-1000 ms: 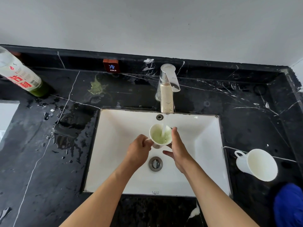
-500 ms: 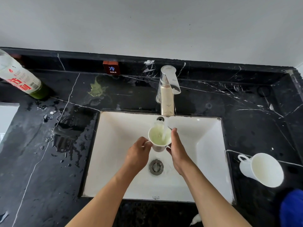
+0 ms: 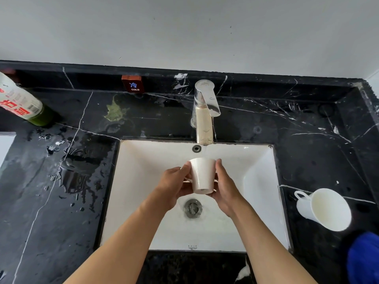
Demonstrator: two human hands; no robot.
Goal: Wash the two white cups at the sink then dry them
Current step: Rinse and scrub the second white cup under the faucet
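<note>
I hold a white cup [image 3: 203, 175] over the white sink [image 3: 143, 181], tipped away from me so its base faces the camera and its mouth points at the back wall. My left hand [image 3: 174, 184] grips its left side by the handle. My right hand [image 3: 224, 187] presses against its right side. Water runs from the chrome tap [image 3: 204, 113] just above the cup's rim. The second white cup [image 3: 324, 209] lies on its side on the black counter at the right, mouth toward me, handle to the left.
The drain [image 3: 192, 208] sits below the held cup. A bottle with red lettering [image 3: 20, 103] leans at the far left. Puddles [image 3: 75, 175] wet the counter left of the sink. A blue cloth [image 3: 364, 259] shows at the lower right edge. A red COLD sign [image 3: 132, 84] stands behind.
The cup was upright under the stream with greenish water inside; it is now tipped forward with its base toward me and both hands lower around it.
</note>
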